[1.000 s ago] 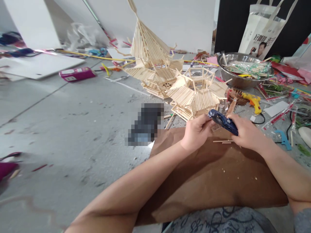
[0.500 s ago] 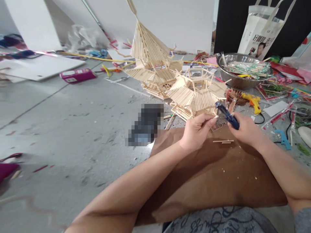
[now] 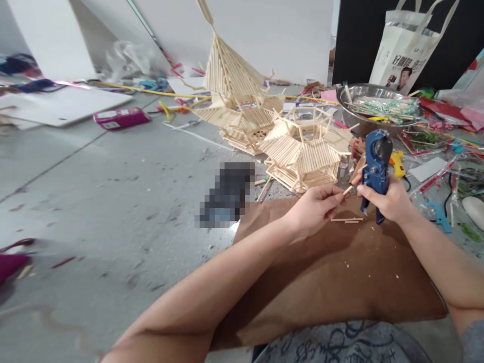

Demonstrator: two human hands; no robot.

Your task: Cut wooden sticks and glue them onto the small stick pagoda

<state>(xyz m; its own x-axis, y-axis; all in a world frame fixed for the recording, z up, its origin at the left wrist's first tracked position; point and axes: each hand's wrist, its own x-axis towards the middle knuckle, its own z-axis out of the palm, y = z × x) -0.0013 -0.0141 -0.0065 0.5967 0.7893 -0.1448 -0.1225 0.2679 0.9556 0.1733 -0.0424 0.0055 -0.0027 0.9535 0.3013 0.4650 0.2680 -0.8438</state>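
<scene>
Pinched between the fingers of my left hand [image 3: 316,207] is a short wooden stick [image 3: 348,190]. My right hand [image 3: 387,199] is closed round a blue cutter [image 3: 375,169], held upright with its rounded head at the top. The stick's far end lies close to my right fingers. Just beyond my hands stands a many-sided model of wooden sticks [image 3: 319,160]. Behind it, to the left, is a taller stick model [image 3: 232,75] with a pointed roof. Several thin sticks [image 3: 347,220] lie on the brown sheet [image 3: 340,282] below my hands.
A metal bowl [image 3: 368,127] full of packaged sticks sits at the back right, near a yellow glue gun [image 3: 398,164] and a blue tool [image 3: 440,217]. A blurred dark object [image 3: 229,194] is on the floor to the left, with a purple box [image 3: 121,119] farther back.
The cutter has turned from slanting to upright, its broad side now showing. My left hand has moved slightly right and down with the stick, nearer my right hand.
</scene>
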